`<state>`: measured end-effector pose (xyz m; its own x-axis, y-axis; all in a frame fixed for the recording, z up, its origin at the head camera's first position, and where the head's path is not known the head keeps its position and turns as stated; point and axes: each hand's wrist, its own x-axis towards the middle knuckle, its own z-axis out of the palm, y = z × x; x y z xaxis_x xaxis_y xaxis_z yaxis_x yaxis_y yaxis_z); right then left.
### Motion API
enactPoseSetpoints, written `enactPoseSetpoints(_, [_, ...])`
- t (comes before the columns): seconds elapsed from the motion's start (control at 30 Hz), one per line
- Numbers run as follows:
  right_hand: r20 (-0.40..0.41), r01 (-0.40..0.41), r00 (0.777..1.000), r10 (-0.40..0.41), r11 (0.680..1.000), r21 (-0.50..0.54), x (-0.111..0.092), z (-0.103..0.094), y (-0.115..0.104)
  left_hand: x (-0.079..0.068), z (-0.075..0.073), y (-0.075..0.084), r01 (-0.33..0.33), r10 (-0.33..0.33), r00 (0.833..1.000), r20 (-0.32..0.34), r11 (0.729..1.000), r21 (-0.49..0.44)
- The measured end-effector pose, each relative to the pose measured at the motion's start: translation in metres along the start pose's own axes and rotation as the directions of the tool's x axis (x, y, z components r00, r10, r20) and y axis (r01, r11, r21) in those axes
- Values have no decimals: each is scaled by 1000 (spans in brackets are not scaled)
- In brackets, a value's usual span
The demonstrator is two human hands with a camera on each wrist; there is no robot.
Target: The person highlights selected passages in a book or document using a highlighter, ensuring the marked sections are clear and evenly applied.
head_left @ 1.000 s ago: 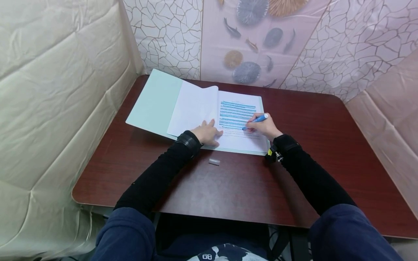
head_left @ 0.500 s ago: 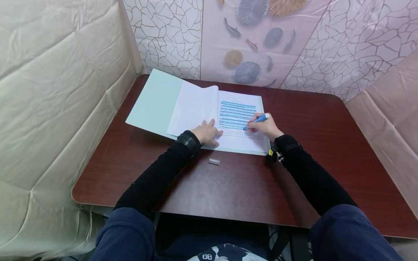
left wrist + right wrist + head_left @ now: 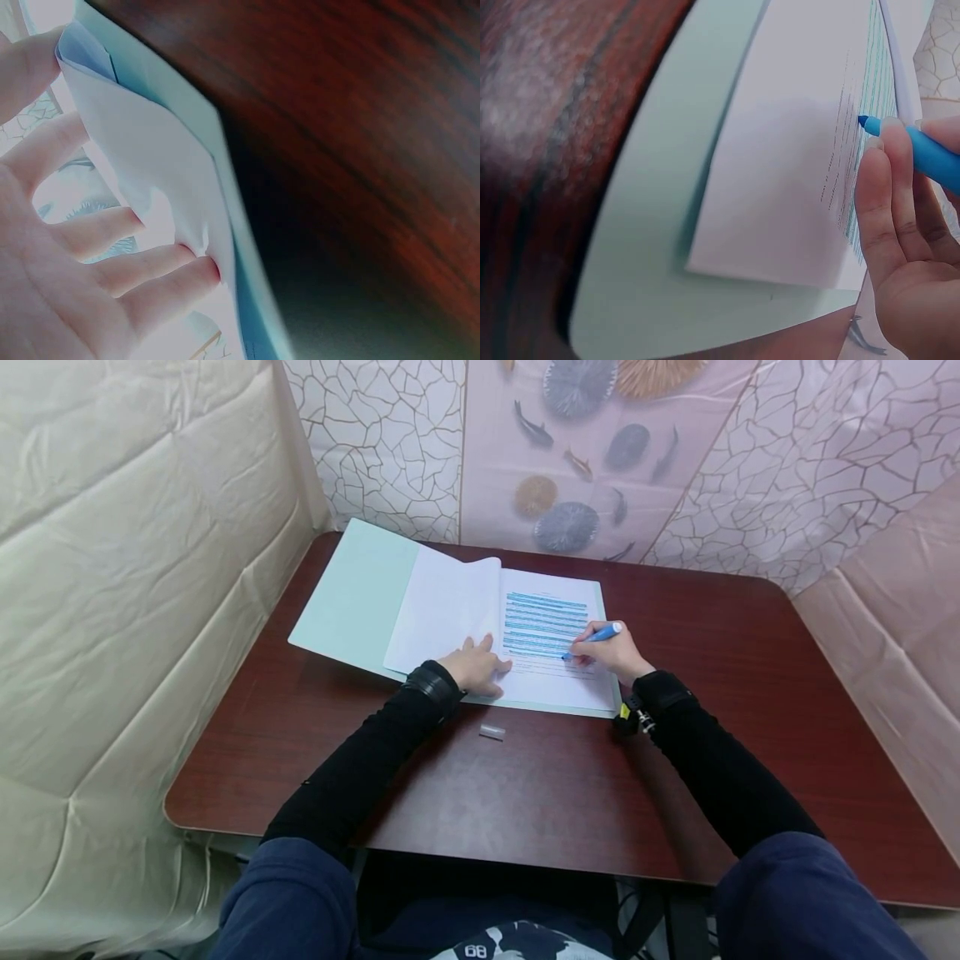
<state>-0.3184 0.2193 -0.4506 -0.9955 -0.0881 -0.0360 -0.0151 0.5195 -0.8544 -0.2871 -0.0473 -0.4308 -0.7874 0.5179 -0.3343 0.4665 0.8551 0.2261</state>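
A pale green folder (image 3: 352,585) lies open on the table with white pages in it. On the right-hand page (image 3: 555,689) most printed lines carry blue highlighting, with a few plain lines below. My right hand (image 3: 611,653) pinches a blue highlighter (image 3: 603,632), its tip at the page by the lowest highlighted lines; the right wrist view shows the blue tip (image 3: 864,120) against the text. My left hand (image 3: 474,668) rests with spread fingers across the lower inner part of the pages. In the left wrist view its straight fingers (image 3: 169,292) touch the paper.
A small clear cap (image 3: 492,732) lies on the brown table (image 3: 555,793), between the folder and the table's front edge. Behind the table stands a patterned wall (image 3: 382,452). Pale padded covering (image 3: 150,610) borders the left side.
My right hand slides slightly to the right along the line, carrying the highlighter tip with it. The left hand and the folder stay where they were.
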Motion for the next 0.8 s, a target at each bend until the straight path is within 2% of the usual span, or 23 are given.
enactPoseSetpoints(0.8, [-6, -7, 1000, 7, 1000, -11, -3, -4, -1, 4, 0, -1, 0, 0, 1000, 13, 1000, 6])
